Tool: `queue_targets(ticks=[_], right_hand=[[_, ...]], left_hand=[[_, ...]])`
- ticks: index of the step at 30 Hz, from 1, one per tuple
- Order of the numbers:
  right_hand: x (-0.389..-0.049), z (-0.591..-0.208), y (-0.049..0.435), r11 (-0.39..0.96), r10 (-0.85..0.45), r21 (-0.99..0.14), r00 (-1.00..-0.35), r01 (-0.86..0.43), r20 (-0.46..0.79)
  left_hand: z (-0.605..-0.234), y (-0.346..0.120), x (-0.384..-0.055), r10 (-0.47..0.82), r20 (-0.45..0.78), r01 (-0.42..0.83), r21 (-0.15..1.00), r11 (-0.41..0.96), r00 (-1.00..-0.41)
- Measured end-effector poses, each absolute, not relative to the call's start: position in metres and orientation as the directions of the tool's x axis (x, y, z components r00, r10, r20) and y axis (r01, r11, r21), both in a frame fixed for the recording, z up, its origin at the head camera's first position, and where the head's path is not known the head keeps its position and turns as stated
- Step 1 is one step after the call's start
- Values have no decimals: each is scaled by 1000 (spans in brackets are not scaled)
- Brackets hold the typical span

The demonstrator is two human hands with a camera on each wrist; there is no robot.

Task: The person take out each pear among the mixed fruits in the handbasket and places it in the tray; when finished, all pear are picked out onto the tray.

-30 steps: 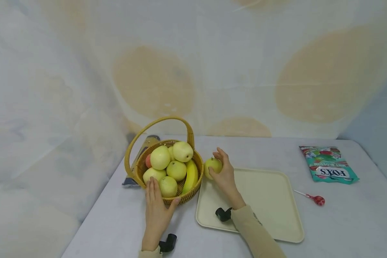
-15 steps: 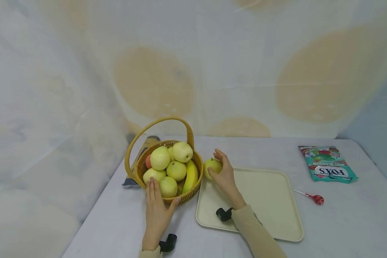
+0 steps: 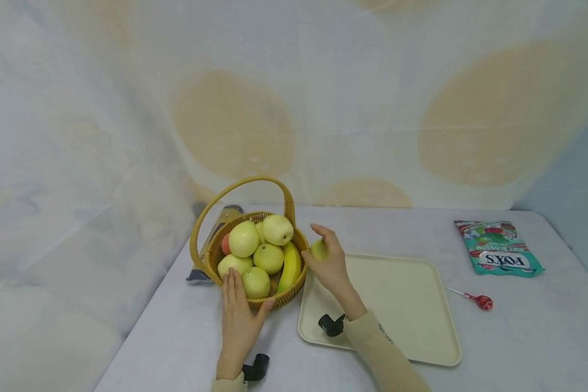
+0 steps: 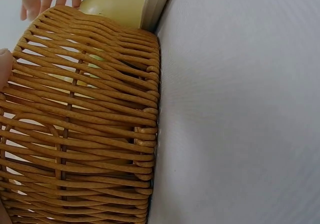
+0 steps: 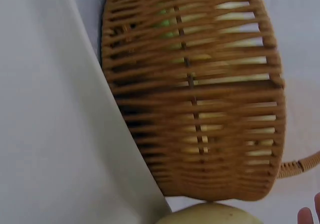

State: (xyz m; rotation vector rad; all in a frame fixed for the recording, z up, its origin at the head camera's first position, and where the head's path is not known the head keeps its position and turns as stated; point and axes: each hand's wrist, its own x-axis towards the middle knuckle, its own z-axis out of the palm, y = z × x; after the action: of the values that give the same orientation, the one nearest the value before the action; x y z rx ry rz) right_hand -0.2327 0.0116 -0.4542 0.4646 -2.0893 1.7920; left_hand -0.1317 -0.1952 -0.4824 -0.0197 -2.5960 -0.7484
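Pale tabletop (image 3: 159,337), wicker basket (image 3: 286,298) of fruit sitting left of center. Left hand (image 3: 238,321) has a relaxed grip, straight fingers on a fruit (image 3: 232,263) inside. Right hand (image 3: 329,264)'s grip is loose too, fingers spread over a yellow-green fruit (image 5: 210,215) just beside the basket. Cream tray (image 3: 397,310) there, candy bag (image 3: 498,249) and lollipop (image 3: 483,302) further right.

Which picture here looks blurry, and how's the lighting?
Right wrist: the weave of the basket looks smeared, darker towards its lower left. Left wrist: that weave is much crisper. Head: light looks soft and even, with only a faint shadow beside the left hand; the FOX'S bag reads clearly, though upside down.
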Motion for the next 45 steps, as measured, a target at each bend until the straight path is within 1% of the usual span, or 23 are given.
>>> queue_targets(ticks=[3,6,11,15,22,28,32,36,41,45], right_hand=[[-229,-455,6,184,-23,-856,-872,-484,488],[-226,-455,2,218,-19,-816,-838,-536,546],[-221,-450,-8,208,-36,-764,-786,-610,618],[-219,-448,-20,175,-72,-759,-777,-627,625],[-212,-446,-38,82,-144,-839,-840,-537,523],[-213,-444,-49,118,-216,-896,-892,-428,398],[-214,-440,-51,144,-257,-919,-911,-366,323],[-215,-437,-50,181,-335,-917,-899,-356,283],[-218,-435,-51,227,-447,-899,-860,-375,246],[-220,-433,-53,244,-495,-896,-842,-371,214]], left_hand=[[-483,-195,-132,-103,411,131,502,855,-906],[-483,-195,-133,-103,392,124,513,849,-914],[-482,-195,-132,-105,380,118,519,846,-919],[-481,-195,-132,-107,393,120,510,852,-913],[-481,-194,-131,-112,379,113,523,845,-919],[-480,-194,-131,-105,375,120,528,841,-921],[-480,-196,-132,-105,382,123,527,841,-918],[-482,-197,-133,-101,393,128,517,846,-914],[-483,-197,-132,-97,411,139,507,850,-907],[-482,-197,-133,-91,420,149,505,850,-903]])
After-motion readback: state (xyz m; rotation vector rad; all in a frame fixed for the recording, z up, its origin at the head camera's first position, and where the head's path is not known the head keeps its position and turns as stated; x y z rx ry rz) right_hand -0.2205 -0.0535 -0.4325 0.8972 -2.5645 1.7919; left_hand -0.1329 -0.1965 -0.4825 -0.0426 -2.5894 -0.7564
